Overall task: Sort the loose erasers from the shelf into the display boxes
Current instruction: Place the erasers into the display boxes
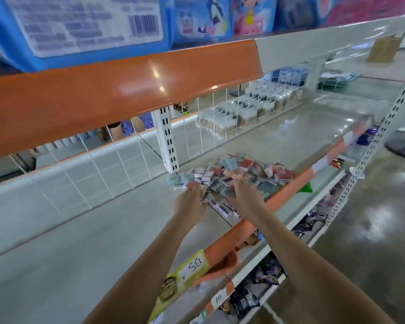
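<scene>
Your erasers (232,173) lay in a loose heap on the grey shelf (84,230), close to its orange front edge (288,192) and just right of the white slotted upright (166,141). They were small flat blocks in paper sleeves, mostly white, pale blue, red and pink, tumbled at every angle; the print on them was too blurred to read. At the near end of the heap a box (222,208) sat against the front edge, with white-and-blue erasers packed in rows inside it.

Both your hands reached into the near side of the heap, side by side and close together. Your left hand (189,203) had its fingers curled down around some erasers at the heap's left corner, above the box. Your right hand (244,195) lay palm down over the erasers with its fingers bent; I cannot tell whether it gripped any.

A white wire grid (126,160) backed the shelf. A yellow price tag (192,268) reading 50 hung on the front edge nearer you. Blue packs (80,26) stood on the shelf above.
</scene>
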`<state>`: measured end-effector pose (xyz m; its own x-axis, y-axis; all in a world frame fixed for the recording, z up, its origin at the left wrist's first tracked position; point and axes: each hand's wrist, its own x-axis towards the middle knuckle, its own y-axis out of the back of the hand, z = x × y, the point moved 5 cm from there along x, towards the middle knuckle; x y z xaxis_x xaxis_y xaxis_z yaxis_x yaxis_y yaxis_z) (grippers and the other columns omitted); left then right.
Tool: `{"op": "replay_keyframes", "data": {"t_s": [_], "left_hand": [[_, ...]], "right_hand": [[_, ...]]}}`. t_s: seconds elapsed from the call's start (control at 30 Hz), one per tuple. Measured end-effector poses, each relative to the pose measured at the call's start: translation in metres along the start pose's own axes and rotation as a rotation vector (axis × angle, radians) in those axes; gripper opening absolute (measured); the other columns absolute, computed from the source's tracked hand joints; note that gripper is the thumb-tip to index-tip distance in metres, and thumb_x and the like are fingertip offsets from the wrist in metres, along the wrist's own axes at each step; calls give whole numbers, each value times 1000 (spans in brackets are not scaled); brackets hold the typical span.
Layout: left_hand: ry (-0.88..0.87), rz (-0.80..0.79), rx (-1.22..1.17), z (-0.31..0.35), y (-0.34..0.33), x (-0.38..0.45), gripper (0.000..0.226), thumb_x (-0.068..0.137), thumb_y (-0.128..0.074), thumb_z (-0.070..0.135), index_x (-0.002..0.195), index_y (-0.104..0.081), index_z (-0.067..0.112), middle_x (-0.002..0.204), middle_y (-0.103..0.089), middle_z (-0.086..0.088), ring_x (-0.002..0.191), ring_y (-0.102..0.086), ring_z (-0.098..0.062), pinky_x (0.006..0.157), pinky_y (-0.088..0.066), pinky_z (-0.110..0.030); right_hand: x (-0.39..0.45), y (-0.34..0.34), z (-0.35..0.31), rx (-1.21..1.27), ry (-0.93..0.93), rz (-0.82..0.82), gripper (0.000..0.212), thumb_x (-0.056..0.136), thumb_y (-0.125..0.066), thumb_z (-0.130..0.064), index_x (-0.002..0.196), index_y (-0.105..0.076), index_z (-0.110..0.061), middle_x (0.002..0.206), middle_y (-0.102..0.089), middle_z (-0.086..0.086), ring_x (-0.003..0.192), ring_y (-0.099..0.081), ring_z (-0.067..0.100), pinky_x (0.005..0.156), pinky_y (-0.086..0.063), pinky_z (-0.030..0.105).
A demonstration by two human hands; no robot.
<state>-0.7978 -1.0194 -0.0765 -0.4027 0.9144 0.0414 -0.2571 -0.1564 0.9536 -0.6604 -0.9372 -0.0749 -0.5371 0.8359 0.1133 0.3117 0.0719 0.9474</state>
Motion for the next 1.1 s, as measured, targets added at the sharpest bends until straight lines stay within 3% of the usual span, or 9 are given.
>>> {"op": "replay_keyframes", "data": {"t_s": [0.13, 0.23, 0.37, 0.47, 0.6, 0.73, 0.83, 0.93, 1.1], "left_hand": [[0, 48, -67, -5, -1, -8, 39, 86, -59, 24, 124, -52, 22, 120, -56, -1, 106, -57, -23, 81, -50, -33], [49, 92, -154, -14, 7, -21, 27, 87, -60, 25, 114, -60, 20, 115, -57, -2, 101, -57, -23, 78, -48, -32], [123, 136, -394, -33, 23, -47, 14, 88, -60, 20, 102, -60, 20, 100, -63, 2, 86, -60, -21, 66, -44, -28], [100, 184, -582, -46, 35, -71, 14, 86, -63, 14, 93, -59, 25, 97, -65, 3, 77, -60, -9, 60, -46, -21], [94, 238, -790, -61, 55, -106, 26, 84, -64, 5, 89, -60, 31, 93, -65, 9, 70, -56, 3, 62, -43, -10], [91, 219, -943, -69, 66, -132, 25, 85, -63, 2, 93, -62, 25, 89, -66, 10, 69, -55, 2, 64, -42, -9], [93, 212, -1083, -72, 71, -145, 27, 84, -59, -5, 91, -63, 20, 80, -64, 10, 67, -55, -1, 62, -45, -15], [132, 177, -1249, -74, 70, -154, 28, 85, -57, -7, 94, -62, 18, 79, -65, 4, 72, -59, -5, 67, -50, -18], [176, 172, -1510, -74, 67, -164, 26, 84, -56, -7, 97, -60, 16, 85, -64, -2, 80, -61, -14, 73, -52, -22]], "right_hand": [[-2, 0, -4, 53, 86, -42, 34, 88, -61, -22, 121, -54, -12, 137, -46, 7, 120, -49, 22, 98, -44, 35], [-9, 7, -12, 110, 121, -37, 41, 88, -57, -4, 128, -52, -13, 149, -32, 8, 132, -39, 24, 102, -40, 33], [-30, 26, -35, 306, 135, -27, 42, 89, -61, -28, 125, -50, -10, 120, -50, 3, 94, -54, 15, 77, -44, 22], [-50, 31, -59, 514, 187, -49, 31, 88, -62, -28, 114, -53, -14, 103, -58, -4, 88, -58, 8, 66, -44, 13], [-75, 30, -88, 813, 193, -196, 24, 87, -61, -20, 110, -55, -20, 100, -62, -12, 90, -59, -6, 70, -45, 13], [-90, 23, -104, 1103, 190, -285, 24, 87, -58, -3, 103, -57, -21, 101, -66, -9, 95, -63, 3, 80, -50, 21], [-100, 21, -108, 1304, 180, -314, 25, 86, -55, 8, 106, -57, -7, 102, -66, -4, 95, -64, 4, 82, -53, 22], [-108, 18, -110, 1408, 166, -358, 30, 86, -51, 14, 113, -51, 2, 108, -65, 3, 99, -64, 8, 83, -53, 21], [-116, 9, -113, 1441, 162, -417, 33, 84, -53, 13, 105, -56, -12, 106, -68, -3, 106, -62, 13, 92, -49, 30]]}}
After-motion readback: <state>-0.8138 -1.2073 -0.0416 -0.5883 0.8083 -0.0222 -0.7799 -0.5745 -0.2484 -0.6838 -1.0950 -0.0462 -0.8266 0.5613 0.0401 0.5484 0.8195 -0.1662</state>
